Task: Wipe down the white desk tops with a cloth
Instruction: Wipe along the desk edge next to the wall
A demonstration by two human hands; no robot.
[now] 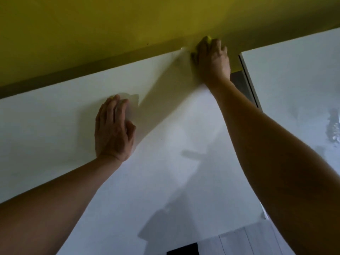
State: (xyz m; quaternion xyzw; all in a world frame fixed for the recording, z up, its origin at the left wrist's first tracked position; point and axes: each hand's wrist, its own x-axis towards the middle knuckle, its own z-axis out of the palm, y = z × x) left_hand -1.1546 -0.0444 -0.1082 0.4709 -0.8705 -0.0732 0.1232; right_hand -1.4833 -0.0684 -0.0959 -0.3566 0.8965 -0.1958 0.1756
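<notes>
White desk top (64, 111), glossy; yellow cloth (208, 39) at far edge, mostly hidden
</notes>
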